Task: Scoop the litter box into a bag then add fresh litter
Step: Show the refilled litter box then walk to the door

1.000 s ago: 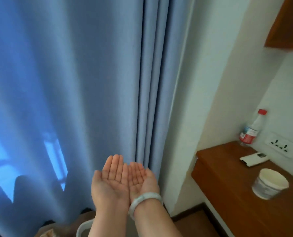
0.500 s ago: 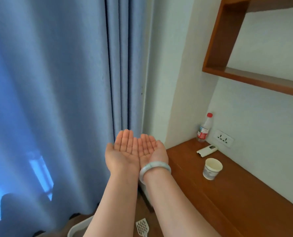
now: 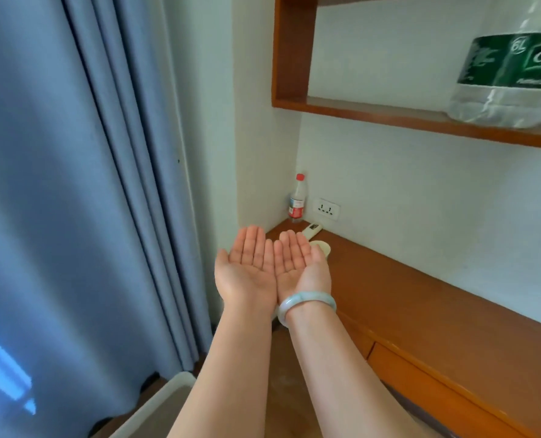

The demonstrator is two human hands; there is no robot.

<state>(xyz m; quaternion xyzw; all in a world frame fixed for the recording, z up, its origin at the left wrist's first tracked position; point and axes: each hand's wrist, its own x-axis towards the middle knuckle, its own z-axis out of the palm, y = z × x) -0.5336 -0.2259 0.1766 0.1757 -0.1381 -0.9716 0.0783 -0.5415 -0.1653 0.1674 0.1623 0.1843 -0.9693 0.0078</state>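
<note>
While the curtain (image 3: 57, 184) fills the left, a wooden desk (image 3: 436, 317) runs along the right wall, with a red-capped bottle (image 3: 297, 200), a remote (image 3: 314, 230) and a cup (image 3: 323, 248) in its corner. Left hand (image 3: 247, 270) and right hand (image 3: 300, 263) face palms up, edges touching, fingers straight — holding nothing. Low down, the litter box (image 3: 162, 403) shows a pale rim by the curtain's hem — a narrow strip of floor separates it from the desk's front edge.

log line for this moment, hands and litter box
left hand: open, palm up, empty | right hand: open, palm up, empty | litter box: rim at bottom edge, untouched | scoop, bag: not in view
</note>
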